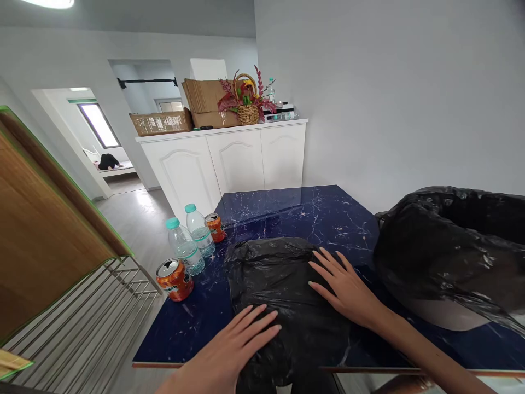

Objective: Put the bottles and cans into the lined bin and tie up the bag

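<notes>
A black plastic bag (283,279) lies flattened on the dark blue marbled table (340,227), its near end hanging over the front edge. My left hand (241,339) rests on the bag's near left side, fingers stretched out. On its right side lies my right hand (340,284), palm down with fingers spread. Neither hand grips anything. Left of the bag stand two orange cans (175,280) and two clear bottles with teal caps (184,246). To the right is a bin (443,312) lined with another black bag (426,246).
A metal rack (102,306) and a wooden panel (49,219) are at the left. Behind the table, a white cabinet (238,164) carries cardboard boxes (164,123) and a flower basket (248,114). A person (109,162) lies on a bed in the far room.
</notes>
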